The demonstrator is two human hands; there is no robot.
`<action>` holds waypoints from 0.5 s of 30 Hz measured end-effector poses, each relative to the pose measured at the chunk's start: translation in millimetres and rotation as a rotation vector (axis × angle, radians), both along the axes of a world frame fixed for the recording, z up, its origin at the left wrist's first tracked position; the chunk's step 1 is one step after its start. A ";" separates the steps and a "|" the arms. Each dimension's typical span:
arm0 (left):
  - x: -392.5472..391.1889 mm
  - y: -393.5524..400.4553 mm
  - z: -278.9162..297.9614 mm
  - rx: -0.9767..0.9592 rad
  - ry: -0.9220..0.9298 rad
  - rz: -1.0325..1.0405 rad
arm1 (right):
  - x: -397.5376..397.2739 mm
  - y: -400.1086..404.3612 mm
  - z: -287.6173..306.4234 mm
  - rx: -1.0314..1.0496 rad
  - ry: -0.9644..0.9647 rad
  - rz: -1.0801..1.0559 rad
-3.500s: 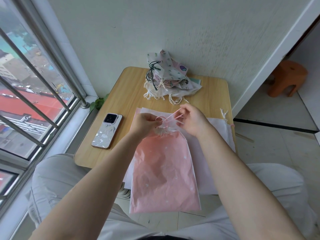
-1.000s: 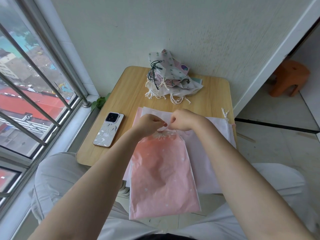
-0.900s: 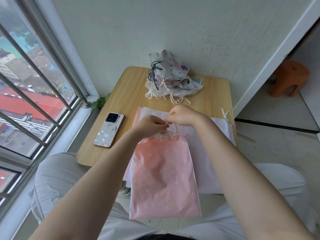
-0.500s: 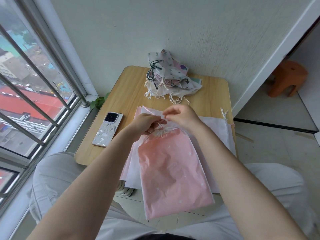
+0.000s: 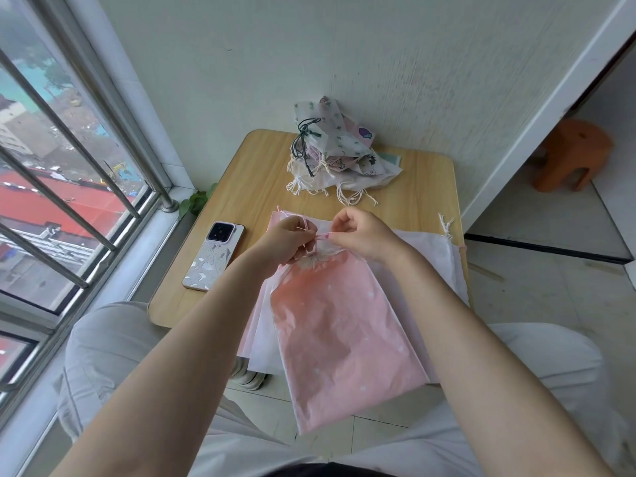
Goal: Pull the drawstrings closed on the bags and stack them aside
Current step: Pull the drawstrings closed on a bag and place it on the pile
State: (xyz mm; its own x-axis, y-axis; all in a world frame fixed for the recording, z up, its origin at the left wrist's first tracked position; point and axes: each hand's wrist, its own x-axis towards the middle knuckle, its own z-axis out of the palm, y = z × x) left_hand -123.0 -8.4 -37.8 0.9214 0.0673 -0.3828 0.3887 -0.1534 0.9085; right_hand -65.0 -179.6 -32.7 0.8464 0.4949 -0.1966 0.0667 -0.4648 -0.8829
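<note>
Pale textured wall and a barred window point(image 5: 69, 173) frame a small wooden worktop point(image 5: 247, 187) pushed into the corner. At its far edge a heap of closed drawstring bags point(image 5: 340, 149) lies against the wall, their white cords trailing toward the front. A phone point(image 5: 215, 256) rests face down near the left edge. Over the near edge, a pink dotted bag point(image 5: 340, 335) hangs on top of flat white bags point(image 5: 437, 259), its mouth gathered tight. The left hand point(image 5: 289, 242) grips the gathered neck with curled fingers, while the right hand point(image 5: 361, 232) pinches the pink drawstring point(image 5: 318, 237) just beside it. An orange stool point(image 5: 571, 153) stands on the floor to the right.
</note>
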 end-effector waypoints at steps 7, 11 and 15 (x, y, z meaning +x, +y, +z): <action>2.0 -9.8 6.1 0.022 -0.075 -0.017 | -4.8 7.1 5.3 0.051 0.045 0.053; 1.2 -8.3 5.9 0.089 -0.057 -0.023 | -5.9 5.3 5.0 0.067 0.017 0.028; 0.4 -5.3 4.4 0.107 -0.045 0.009 | -8.0 2.9 4.7 0.034 -0.053 -0.007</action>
